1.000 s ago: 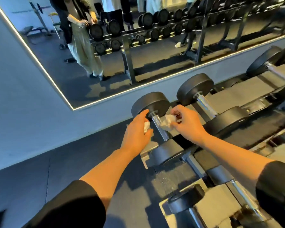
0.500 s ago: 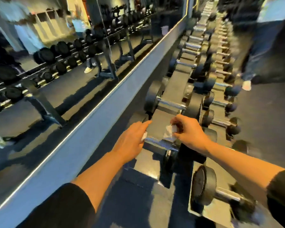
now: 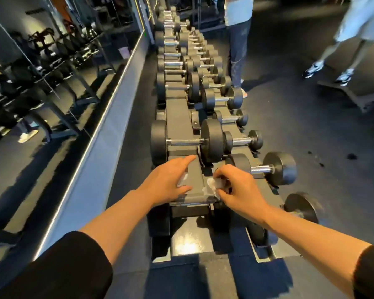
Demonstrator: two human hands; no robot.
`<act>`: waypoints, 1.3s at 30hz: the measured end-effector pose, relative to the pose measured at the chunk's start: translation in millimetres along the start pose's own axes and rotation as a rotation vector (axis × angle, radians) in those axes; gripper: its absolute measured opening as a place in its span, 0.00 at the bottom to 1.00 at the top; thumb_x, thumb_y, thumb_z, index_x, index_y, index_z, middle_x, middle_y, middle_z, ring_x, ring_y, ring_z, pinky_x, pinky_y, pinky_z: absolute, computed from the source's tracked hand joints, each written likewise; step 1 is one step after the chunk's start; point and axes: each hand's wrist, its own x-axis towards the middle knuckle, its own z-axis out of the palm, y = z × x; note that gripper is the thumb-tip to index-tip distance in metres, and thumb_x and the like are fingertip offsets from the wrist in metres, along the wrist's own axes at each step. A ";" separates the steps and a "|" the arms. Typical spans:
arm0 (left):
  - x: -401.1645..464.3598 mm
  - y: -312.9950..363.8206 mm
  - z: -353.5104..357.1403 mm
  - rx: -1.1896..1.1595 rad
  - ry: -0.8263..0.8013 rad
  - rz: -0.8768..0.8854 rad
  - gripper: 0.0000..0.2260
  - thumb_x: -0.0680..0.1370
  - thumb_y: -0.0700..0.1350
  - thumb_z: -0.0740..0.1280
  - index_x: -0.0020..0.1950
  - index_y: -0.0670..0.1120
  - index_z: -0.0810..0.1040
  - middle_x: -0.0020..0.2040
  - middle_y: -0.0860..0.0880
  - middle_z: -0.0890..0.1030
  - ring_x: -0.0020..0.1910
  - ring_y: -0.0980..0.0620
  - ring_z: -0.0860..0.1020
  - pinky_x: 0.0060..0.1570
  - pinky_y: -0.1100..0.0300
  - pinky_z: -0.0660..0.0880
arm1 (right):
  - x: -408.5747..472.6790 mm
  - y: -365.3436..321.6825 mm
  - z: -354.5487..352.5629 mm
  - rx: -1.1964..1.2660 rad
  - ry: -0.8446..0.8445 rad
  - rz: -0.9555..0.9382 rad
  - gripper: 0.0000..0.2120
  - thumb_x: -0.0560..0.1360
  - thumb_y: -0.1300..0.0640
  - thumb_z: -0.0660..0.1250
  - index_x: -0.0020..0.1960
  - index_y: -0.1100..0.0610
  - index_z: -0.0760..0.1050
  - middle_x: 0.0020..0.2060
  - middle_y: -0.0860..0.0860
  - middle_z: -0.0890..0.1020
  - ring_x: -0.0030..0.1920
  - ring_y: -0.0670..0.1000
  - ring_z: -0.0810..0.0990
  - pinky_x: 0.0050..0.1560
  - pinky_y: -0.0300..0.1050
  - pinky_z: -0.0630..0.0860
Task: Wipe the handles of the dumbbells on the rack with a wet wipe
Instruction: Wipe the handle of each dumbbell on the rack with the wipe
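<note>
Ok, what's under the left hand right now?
Under the left hand lies the rack's grey shelf, with a white scrap showing by the fingers. Whether the palm covers more is hidden.

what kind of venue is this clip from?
Most likely a commercial gym: a long dumbbell rack with paired dumbbells, a wall mirror reflecting it, and dark rubber-like flooring.

Two hands, one wet wipe, many dumbbells.
</note>
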 end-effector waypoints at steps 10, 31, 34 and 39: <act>40.6 -38.4 3.9 -0.170 -0.235 0.293 0.37 0.74 0.55 0.71 0.77 0.52 0.54 0.72 0.51 0.67 0.68 0.53 0.67 0.65 0.61 0.62 | -14.1 -19.9 21.8 -0.210 0.220 0.188 0.13 0.67 0.64 0.71 0.50 0.56 0.75 0.42 0.51 0.78 0.41 0.48 0.75 0.42 0.37 0.73; 65.2 -47.3 22.8 -0.299 -0.401 0.736 0.22 0.77 0.42 0.67 0.71 0.50 0.68 0.58 0.54 0.71 0.59 0.57 0.70 0.58 0.69 0.61 | -46.7 -82.7 169.0 -0.212 0.999 0.989 0.13 0.73 0.63 0.69 0.58 0.57 0.80 0.52 0.54 0.81 0.52 0.53 0.79 0.55 0.43 0.73; 76.7 -46.6 27.3 -0.239 -0.416 0.742 0.24 0.78 0.39 0.65 0.73 0.50 0.65 0.65 0.54 0.68 0.63 0.60 0.66 0.59 0.72 0.57 | -34.0 -75.5 174.4 -0.158 1.030 1.039 0.14 0.75 0.62 0.66 0.60 0.56 0.78 0.55 0.54 0.81 0.55 0.55 0.78 0.58 0.49 0.75; 82.3 -56.8 38.4 -0.280 -0.555 0.681 0.28 0.79 0.36 0.63 0.76 0.50 0.59 0.75 0.53 0.59 0.74 0.56 0.57 0.68 0.66 0.53 | -20.0 -68.0 172.5 -0.226 1.034 1.140 0.13 0.77 0.60 0.64 0.61 0.56 0.75 0.54 0.54 0.81 0.53 0.57 0.79 0.54 0.54 0.78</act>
